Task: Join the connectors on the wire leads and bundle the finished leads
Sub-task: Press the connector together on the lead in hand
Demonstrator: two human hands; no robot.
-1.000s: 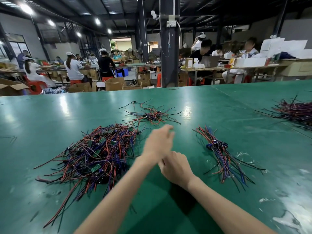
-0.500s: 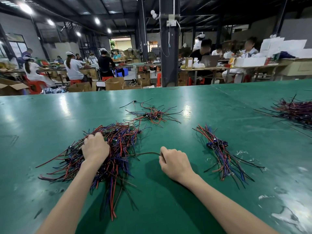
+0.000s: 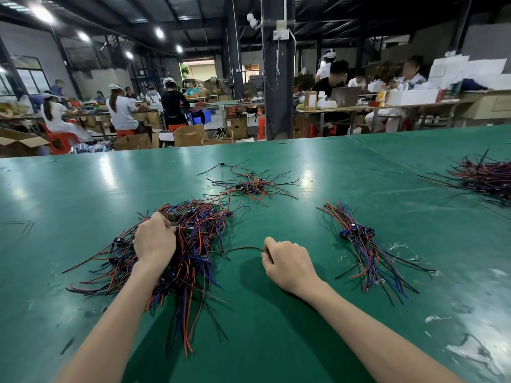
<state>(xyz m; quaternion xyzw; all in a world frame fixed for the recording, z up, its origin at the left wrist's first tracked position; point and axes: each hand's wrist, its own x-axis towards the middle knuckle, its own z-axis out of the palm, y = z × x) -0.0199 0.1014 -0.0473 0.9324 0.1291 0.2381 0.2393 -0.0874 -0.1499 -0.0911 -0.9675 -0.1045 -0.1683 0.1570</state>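
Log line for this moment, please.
left hand: in big lead pile | right hand: closed on one lead | joined bundle: right, untouched

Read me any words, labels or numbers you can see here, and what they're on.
No text can be read.
Cardboard box on the far bench: print too blurred.
White boxes beside the laptop: no print can be made out.
Wire leads and green table: no markings visible.
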